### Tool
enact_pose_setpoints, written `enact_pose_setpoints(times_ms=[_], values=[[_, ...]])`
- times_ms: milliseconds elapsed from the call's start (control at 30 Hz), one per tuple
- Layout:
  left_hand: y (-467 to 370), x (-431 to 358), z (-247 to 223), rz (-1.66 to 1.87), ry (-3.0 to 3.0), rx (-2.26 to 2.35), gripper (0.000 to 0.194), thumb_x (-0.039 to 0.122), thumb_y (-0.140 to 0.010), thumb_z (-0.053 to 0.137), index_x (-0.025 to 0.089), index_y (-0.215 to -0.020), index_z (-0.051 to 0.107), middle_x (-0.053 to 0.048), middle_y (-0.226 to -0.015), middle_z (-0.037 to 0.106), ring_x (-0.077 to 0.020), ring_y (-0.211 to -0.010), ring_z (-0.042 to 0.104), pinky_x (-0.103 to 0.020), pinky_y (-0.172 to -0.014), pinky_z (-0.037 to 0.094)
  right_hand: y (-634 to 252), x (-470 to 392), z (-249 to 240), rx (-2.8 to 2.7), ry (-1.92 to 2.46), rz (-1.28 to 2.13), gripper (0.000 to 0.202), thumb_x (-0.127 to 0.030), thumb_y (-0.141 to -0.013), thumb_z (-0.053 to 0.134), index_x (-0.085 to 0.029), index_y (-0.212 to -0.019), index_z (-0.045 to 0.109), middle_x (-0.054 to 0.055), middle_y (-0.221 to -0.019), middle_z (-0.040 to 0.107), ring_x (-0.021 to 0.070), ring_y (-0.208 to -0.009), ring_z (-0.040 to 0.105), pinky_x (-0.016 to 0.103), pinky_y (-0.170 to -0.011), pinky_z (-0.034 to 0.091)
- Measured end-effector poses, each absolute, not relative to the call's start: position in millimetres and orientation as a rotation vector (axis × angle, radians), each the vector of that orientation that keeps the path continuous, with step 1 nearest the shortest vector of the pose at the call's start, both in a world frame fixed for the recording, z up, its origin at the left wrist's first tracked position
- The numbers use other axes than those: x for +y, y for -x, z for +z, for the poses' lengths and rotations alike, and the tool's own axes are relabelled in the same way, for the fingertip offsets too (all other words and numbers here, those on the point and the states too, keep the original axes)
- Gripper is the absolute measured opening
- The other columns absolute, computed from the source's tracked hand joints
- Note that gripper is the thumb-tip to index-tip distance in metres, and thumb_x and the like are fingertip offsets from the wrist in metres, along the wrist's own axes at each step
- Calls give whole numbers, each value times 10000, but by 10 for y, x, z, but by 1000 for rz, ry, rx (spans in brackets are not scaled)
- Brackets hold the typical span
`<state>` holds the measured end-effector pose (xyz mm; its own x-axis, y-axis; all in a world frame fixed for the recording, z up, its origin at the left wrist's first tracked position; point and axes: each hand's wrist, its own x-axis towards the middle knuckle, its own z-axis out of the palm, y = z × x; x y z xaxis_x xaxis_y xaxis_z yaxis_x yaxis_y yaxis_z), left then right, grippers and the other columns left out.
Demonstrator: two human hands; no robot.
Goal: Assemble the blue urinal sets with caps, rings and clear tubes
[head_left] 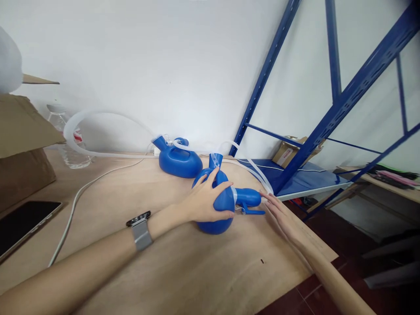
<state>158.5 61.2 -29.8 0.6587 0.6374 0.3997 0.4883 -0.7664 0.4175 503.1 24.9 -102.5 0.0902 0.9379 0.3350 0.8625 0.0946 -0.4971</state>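
Observation:
A blue plastic bottle (215, 225) with an upright neck stands on the wooden table. My left hand (205, 199) lies on its near left side, fingers spread over the body and handle. A blue cylindrical piece (248, 197) with a flat blue tab below it projects from the bottle's right side. Beside the outer end of that piece is my right hand (278, 212), fingers stretched out, near the clear tube (259, 175); whether they touch is unclear. Farther back on the left sits a second blue bottle (180, 162) with its own tube.
A cardboard box (26, 153), a clear water bottle (74, 144) and a phone (26, 223) are at the left. One white cable (77, 199) crosses the table. Blue shelving (334, 118) rises at the right, beyond the table's edge.

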Motion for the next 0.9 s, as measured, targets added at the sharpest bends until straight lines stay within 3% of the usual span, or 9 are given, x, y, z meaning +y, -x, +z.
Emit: enact_pose_setpoints(times_ms=[167,300,367,467,567,633,733,800,900], values=[[-1759,1091,-294,763,-2614,919,920,663,-794,765,242,-1552,458,-199,-1722,185,-407,-1600,158,-579,-1270,265,-4823,482,-942,-1743,1724,261,691,-684,-927,541,-301,-1497,465,114,-1589,419,344,-1537,343,569,-1264,304],[-1730,1409,-273,714,-2634,988,932,696,-828,703,280,-1598,385,-164,-1741,151,-412,-1595,179,-589,-1277,229,-4646,584,-937,-1719,1752,291,761,-705,-908,548,-264,-1512,409,150,-1549,385,348,-1529,330,574,-1269,274],[-1672,1517,-278,689,-2619,1036,970,729,-814,694,323,-1619,336,-134,-1746,154,-435,-1574,234,-592,-1264,253,-4557,571,-954,-1708,1769,324,882,-744,-883,559,-247,-1572,320,171,-1607,273,354,-1574,232,566,-1272,259],[-1586,1612,-314,720,-2547,1173,1035,772,-784,694,365,-1636,269,-127,-1713,270,-431,-1511,379,-568,-1204,367,-4397,512,-986,-1719,1784,366,1054,-795,-830,601,-271,-1638,173,170,-1691,57,385,-1616,-8,609,-1259,244],[-1544,1648,-386,802,-2452,1356,977,772,-850,615,300,-1630,265,-170,-1653,372,-408,-1452,465,-553,-1133,442,-4218,490,-1006,-1716,1805,402,1095,-810,-794,634,-299,-1644,169,151,-1709,-22,404,-1603,-123,622,-1249,250],[-1533,1655,-442,825,-2406,1454,851,730,-944,496,240,-1611,295,-206,-1620,409,-401,-1420,498,-543,-1074,483,-4112,506,-1010,-1726,1797,410,1070,-796,-802,637,-318,-1643,178,139,-1708,-23,410,-1609,-61,598,-1238,290],[-1472,1656,-482,788,-2407,1511,746,682,-1015,358,217,-1598,326,-207,-1576,479,-379,-1348,573,-500,-987,532,-4004,550,-993,-1760,1811,444,1038,-755,-833,639,-351,-1651,146,140,-1708,-108,427,-1581,210,547,-1180,400],[-1358,1664,-453,756,-2457,1504,680,672,-1026,319,250,-1547,431,-157,-1547,533,-350,-1308,609,-468,-980,536,-3973,589,-963,-1765,1888,468,1039,-751,-841,635,-357,-1657,126,165,-1698,-199,449,-1517,362,549,-1148,432],[-1070,1713,-349,760,-2527,1562,544,554,-1060,284,257,-1347,638,-118,-1437,630,-323,-1288,614,-452,-1012,514,-3972,692,-905,-1747,2002,450,1022,-784,-853,589,-355,-1661,135,213,-1694,-226,499,-1471,413,616,-1154,389]])
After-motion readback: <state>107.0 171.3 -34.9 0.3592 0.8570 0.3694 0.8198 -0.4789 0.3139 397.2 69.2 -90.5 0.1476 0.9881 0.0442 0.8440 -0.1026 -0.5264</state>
